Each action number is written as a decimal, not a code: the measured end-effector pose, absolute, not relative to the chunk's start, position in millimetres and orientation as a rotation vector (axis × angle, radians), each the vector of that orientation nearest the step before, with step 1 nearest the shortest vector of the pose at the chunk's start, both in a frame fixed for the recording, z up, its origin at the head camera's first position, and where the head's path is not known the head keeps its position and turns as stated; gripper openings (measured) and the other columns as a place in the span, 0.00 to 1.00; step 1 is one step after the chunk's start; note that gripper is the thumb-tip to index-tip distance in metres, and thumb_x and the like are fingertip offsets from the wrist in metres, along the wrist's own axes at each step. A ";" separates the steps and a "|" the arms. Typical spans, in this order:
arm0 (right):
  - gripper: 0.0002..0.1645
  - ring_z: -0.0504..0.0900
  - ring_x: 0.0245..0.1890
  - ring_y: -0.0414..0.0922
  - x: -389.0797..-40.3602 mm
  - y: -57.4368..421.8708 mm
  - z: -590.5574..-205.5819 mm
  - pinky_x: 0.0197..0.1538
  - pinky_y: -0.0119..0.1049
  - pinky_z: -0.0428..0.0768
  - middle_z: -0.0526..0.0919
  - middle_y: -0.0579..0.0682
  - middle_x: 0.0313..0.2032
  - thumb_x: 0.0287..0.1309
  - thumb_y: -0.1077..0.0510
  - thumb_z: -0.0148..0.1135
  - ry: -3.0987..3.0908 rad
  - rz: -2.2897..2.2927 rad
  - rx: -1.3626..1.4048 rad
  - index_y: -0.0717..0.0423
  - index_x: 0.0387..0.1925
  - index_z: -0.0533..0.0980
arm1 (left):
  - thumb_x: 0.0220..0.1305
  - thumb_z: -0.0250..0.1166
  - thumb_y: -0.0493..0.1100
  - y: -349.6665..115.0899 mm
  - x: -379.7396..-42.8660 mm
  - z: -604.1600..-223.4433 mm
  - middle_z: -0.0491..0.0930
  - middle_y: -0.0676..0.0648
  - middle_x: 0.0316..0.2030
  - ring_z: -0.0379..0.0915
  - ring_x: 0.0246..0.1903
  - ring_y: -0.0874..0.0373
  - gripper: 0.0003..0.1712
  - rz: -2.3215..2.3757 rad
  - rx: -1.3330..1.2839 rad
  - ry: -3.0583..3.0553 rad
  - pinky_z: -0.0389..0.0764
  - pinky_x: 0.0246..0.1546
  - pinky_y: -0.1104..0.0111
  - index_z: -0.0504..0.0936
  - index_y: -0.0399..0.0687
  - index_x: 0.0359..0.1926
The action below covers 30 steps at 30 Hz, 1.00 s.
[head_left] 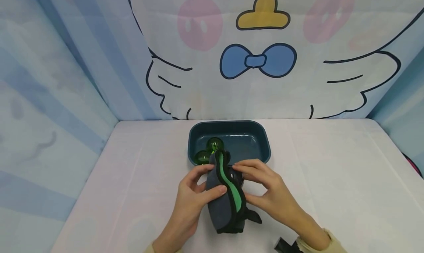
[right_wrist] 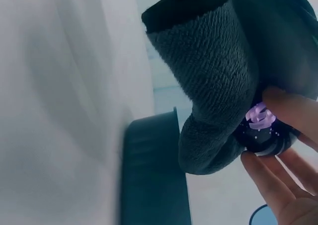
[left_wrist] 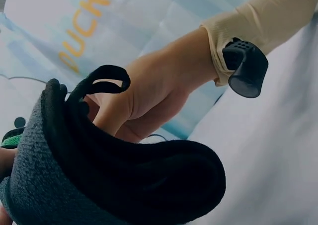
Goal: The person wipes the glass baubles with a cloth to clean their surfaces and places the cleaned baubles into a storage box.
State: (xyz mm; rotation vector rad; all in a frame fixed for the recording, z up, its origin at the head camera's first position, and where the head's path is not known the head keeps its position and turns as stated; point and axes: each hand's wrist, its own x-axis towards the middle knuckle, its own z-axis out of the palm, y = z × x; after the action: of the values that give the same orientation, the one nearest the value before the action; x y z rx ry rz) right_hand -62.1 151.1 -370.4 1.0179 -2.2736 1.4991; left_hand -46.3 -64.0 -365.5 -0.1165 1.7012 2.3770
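My left hand (head_left: 192, 198) grips a folded grey cloth (head_left: 218, 205) with black edging and a green stripe, its thumb across the front. A black hanging loop (head_left: 253, 215) sticks out at the cloth's lower right. With fingertips and thumb my right hand (head_left: 269, 188) holds a dark, glossy round ball (head_left: 236, 178) against the cloth's fold. The right wrist view shows a purple swirl and small pale specks on this ball (right_wrist: 258, 134). Part of the ball is hidden by the cloth. The cloth's upper end overlaps the dark teal tray (head_left: 228, 123) in the head view.
Two clear green balls (head_left: 215, 144) sit at the left inside the tray, partly behind the cloth. The tray stands at the back of the white-covered table (head_left: 331, 179), against a printed curtain (head_left: 255, 98). A black device (left_wrist: 246, 68) is worn on the right wrist.
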 end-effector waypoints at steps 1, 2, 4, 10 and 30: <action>0.39 0.78 0.57 0.41 -62.3 151.4 -370.7 0.51 0.36 0.83 0.77 0.55 0.56 0.43 0.74 0.75 -2.271 1.495 1.025 0.59 0.61 0.75 | 0.52 0.75 0.34 -63.9 -46.2 -365.4 0.68 0.40 0.60 0.81 0.48 0.48 0.33 2.375 -0.117 1.699 0.83 0.49 0.61 0.74 0.40 0.59; 0.39 0.78 0.57 0.41 -62.6 151.8 -370.8 0.51 0.36 0.83 0.77 0.55 0.55 0.43 0.74 0.75 -2.268 1.496 1.029 0.60 0.61 0.75 | 0.52 0.75 0.35 -63.8 -46.2 -365.6 0.69 0.40 0.60 0.81 0.47 0.48 0.33 2.371 -0.123 1.695 0.83 0.49 0.61 0.74 0.40 0.59; 0.38 0.79 0.55 0.40 -63.5 152.7 -370.7 0.50 0.36 0.84 0.77 0.55 0.54 0.44 0.75 0.74 -2.265 1.526 1.028 0.60 0.60 0.76 | 0.52 0.75 0.35 -63.5 -46.2 -366.0 0.70 0.40 0.59 0.81 0.47 0.48 0.33 2.366 -0.141 1.672 0.83 0.49 0.61 0.74 0.41 0.59; 0.32 0.80 0.50 0.39 -67.4 154.9 -372.4 0.45 0.37 0.86 0.80 0.53 0.49 0.49 0.73 0.72 -2.314 1.642 0.998 0.59 0.58 0.77 | 0.51 0.76 0.35 -62.6 -47.1 -367.8 0.70 0.41 0.57 0.83 0.45 0.48 0.32 2.341 -0.208 1.617 0.83 0.49 0.62 0.75 0.42 0.58; 0.37 0.81 0.51 0.39 -59.0 154.7 -377.9 0.46 0.40 0.85 0.79 0.51 0.51 0.50 0.70 0.73 -2.392 1.597 0.934 0.56 0.63 0.74 | 0.52 0.74 0.33 -68.6 -45.7 -373.2 0.69 0.42 0.61 0.80 0.51 0.48 0.34 2.330 -0.119 1.550 0.82 0.50 0.62 0.73 0.41 0.61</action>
State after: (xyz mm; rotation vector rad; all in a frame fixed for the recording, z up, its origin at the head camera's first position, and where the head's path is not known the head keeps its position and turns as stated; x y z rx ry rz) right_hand -59.0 154.7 -377.9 0.9340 -2.3920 1.5969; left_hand -45.7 -68.6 -373.2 -0.1186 1.5499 2.3305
